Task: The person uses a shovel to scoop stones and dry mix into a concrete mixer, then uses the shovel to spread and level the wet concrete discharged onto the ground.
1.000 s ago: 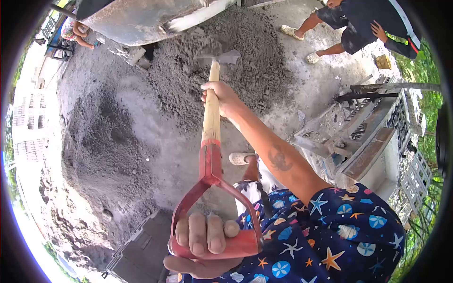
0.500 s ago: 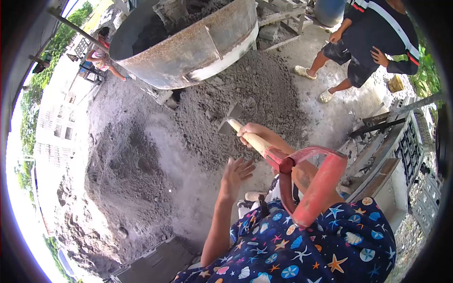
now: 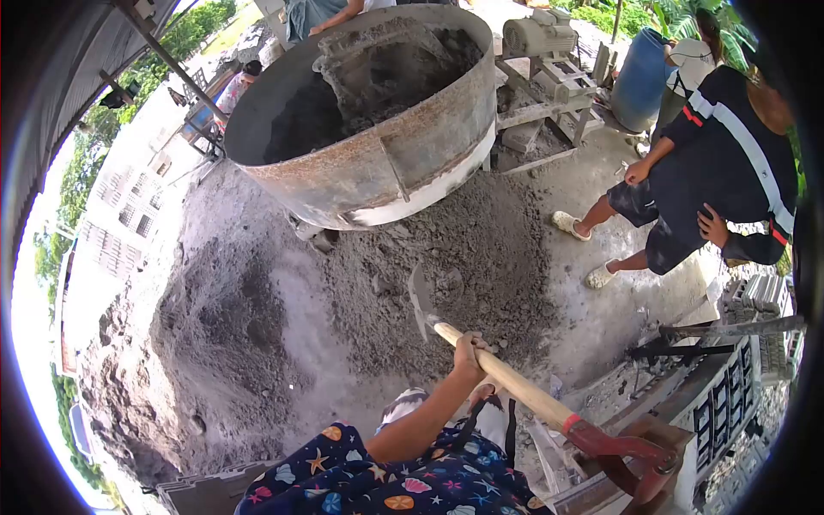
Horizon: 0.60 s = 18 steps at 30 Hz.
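A shovel with a pale wooden shaft slants across the lower right. Its metal blade is over a heap of grey mix. My left hand is wrapped round the shaft a little behind the blade. The red D-shaped grip is at the lower right, in front of a wooden and metal frame. I cannot make out my right hand anywhere in view.
A large rusty round mixing pan with grey mix inside stands beyond the heap. A person in a dark top stands at the right, near a blue barrel. Grey sand is piled at the left. Other people are farther back.
My left hand, open before, has closed on the shaft. My right hand has left the shaft and is out of sight. The grip has swung down to the right; the view has tilted up.
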Tool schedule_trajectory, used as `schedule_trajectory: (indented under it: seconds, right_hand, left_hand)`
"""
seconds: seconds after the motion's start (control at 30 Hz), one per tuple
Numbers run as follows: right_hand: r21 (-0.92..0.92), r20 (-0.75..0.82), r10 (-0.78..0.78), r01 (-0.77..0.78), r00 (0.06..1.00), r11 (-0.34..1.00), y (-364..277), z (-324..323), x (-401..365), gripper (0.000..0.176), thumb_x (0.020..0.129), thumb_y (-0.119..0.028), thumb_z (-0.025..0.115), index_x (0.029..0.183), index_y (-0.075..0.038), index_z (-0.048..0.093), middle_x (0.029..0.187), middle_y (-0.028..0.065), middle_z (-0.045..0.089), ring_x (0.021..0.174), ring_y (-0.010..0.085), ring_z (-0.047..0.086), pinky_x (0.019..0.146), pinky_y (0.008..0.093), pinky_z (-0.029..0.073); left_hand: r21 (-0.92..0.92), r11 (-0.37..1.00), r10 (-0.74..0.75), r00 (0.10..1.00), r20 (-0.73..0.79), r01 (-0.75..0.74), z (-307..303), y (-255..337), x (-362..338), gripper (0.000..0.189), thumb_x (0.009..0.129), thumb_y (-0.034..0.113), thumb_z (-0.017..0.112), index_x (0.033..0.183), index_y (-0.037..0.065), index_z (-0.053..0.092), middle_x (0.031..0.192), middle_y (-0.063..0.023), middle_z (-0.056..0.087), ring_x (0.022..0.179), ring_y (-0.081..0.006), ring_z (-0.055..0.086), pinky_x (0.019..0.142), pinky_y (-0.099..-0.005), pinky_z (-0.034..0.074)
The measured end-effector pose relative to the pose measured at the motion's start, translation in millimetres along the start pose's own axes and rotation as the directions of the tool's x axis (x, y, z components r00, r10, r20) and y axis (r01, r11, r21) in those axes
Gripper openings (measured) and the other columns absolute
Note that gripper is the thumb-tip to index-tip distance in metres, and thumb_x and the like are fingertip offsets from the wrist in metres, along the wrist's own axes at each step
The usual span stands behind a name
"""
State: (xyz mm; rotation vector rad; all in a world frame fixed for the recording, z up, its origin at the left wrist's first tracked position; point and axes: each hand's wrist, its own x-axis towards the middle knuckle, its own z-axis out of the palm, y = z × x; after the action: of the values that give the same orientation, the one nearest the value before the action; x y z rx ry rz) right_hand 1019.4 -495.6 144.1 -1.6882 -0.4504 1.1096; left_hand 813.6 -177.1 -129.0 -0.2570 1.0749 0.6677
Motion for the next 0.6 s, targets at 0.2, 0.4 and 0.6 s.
schedule_trajectory:
  seconds: [0.2, 0.4, 0.6]
  right_hand:
    - [-0.253, -0.273, -0.034, -0.038, 0.961, 0.967, -5, -9, -16, 0.043, 0.080, -0.033, 0.071, 0.101, 0.003, 0.063, 0.086, 0.0130, 0.067, 0.075, 0.0236, 0.064, 0.068, 0.0353, 0.051]
    - [-0.840, -0.302, -0.467, -0.001, 0.831, 0.542, -104, 43, -10, 0.040, 0.073, -0.030, 0.078, 0.094, 0.000, 0.062, 0.083, 0.0113, 0.065, 0.071, 0.0249, 0.062, 0.065, 0.0361, 0.049]
    - [-0.982, -0.079, -0.673, 0.057, 0.736, 0.179, -152, 127, 149, 0.039, 0.066, -0.027, 0.084, 0.087, -0.003, 0.062, 0.079, 0.0097, 0.063, 0.066, 0.0263, 0.060, 0.061, 0.0369, 0.047]
  left_hand:
    - [-0.066, 0.998, 0.027, 0.985, 0.168, -0.016, 59, -14, 50, 0.006, 0.089, 0.010, 0.052, 0.086, 0.009, 0.047, 0.063, 0.0018, 0.040, 0.052, -0.0109, 0.042, 0.051, -0.0270, 0.044]
    - [-0.345, 0.887, -0.213, 0.936, 0.281, 0.306, 123, -5, 10, 0.027, 0.085, 0.009, 0.058, 0.063, 0.013, 0.042, 0.058, 0.0022, 0.043, 0.049, -0.0107, 0.044, 0.050, -0.0246, 0.045]
    - [-0.317, 0.829, -0.360, 0.873, 0.328, 0.461, 156, 42, 41, 0.030, 0.088, 0.017, 0.053, 0.061, 0.014, 0.041, 0.060, 0.0011, 0.044, 0.054, -0.0116, 0.045, 0.054, -0.0278, 0.043]
